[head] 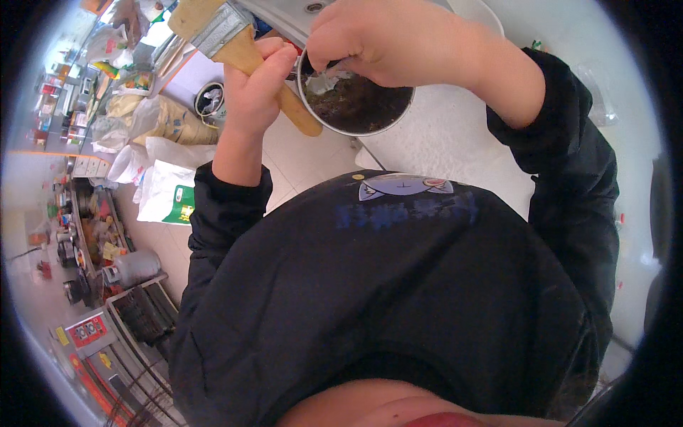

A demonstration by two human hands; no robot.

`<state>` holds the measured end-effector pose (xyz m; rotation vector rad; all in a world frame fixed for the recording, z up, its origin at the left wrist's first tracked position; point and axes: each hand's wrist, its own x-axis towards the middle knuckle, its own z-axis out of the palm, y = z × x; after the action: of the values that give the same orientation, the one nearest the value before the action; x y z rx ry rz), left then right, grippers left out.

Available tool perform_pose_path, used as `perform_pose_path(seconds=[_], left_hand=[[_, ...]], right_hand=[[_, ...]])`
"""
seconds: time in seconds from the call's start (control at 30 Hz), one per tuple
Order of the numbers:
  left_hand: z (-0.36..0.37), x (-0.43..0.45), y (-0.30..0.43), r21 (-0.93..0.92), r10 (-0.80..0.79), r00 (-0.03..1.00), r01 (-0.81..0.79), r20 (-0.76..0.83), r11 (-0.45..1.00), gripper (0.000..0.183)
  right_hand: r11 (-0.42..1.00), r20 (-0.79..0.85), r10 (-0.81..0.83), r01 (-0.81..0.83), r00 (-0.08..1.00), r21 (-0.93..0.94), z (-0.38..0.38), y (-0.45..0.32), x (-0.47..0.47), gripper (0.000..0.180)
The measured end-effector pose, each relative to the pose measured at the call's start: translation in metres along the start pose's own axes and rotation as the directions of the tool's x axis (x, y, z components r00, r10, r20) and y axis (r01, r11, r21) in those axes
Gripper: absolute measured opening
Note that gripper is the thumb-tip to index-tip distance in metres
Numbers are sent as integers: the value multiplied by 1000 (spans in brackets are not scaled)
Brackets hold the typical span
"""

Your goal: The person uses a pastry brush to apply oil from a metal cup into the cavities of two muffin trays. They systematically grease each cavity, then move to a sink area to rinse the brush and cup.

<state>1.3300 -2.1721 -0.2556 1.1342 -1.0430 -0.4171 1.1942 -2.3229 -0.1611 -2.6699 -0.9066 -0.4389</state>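
My left hand (255, 93) grips a wide flat brush (296, 111) by its wooden handle. Its metal ferrule and pale bristles point to the upper left. Beside it is a round, pale-rimmed container (356, 132) with dark brown, crumbly-looking contents (373, 104). Over the container's far side hangs my right hand (379, 40), fingers curled in and thumb against them. A whitish, ragged patch (321, 84) shows in the container just below those fingertips. Whether the fingers hold part of it is hidden.
A sink drain (315, 7) shows at the top. To the left stand a small bin (211, 100), stuffed sacks (171, 123) and a white-and-green bag (168, 195) on the tiled floor. A gas cylinder (137, 267) and a metal rack (144, 315) stand lower left.
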Motion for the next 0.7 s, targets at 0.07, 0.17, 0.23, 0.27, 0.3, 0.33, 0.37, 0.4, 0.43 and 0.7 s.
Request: perform_pose_path(seconds=[0.07, 0.17, 0.23, 0.27, 0.3, 0.33, 0.37, 0.4, 0.43, 0.7], left_hand=[[2, -1, 0, -10, 5, 1000, -5, 11, 1000, 18], [0, -1, 1, 46, 22, 998, -25, 50, 999, 18], [-2, 2, 6, 160, 61, 998, -66, 35, 985, 19], [-7, 4, 8, 129, 65, 998, -68, 25, 989, 19], [-13, 7, 9, 97, 69, 998, -70, 14, 993, 20], [-17, 9, 10, 67, 71, 997, -71, 4, 995, 21], [-16, 10, 12, 60, 73, 997, -73, 2, 996, 22], [-12, 11, 17, 53, 75, 997, -75, 0, 996, 22], [-11, 11, 21, 51, 76, 997, -75, -4, 996, 23], [-8, 3, 19, 121, 58, 997, -52, -47, 991, 15]], right_hand=[[1000, 79, 9, -11, 997, 27, -2, 4, 3, 5], [986, 150, 160, -166, 976, 24, 5, -14, 3, 7], [974, 182, 212, -192, 960, -119, 7, -17, 2, 7], [961, 195, 237, -200, 952, -192, 6, -18, 2, 7], [978, 159, 201, -188, 967, -95, 3, -16, -1, 6], [985, 118, 169, -171, 979, 4, 0, -11, -6, 5], [984, 73, 141, -148, 987, 103, -4, -9, -9, 4], [987, -23, 158, -157, 987, 43, -9, -11, -10, 4], [986, -123, 164, -167, 979, -12, -17, -20, -9, 4], [789, -120, 516, -525, 848, -318, -21, -27, -1, 8]])
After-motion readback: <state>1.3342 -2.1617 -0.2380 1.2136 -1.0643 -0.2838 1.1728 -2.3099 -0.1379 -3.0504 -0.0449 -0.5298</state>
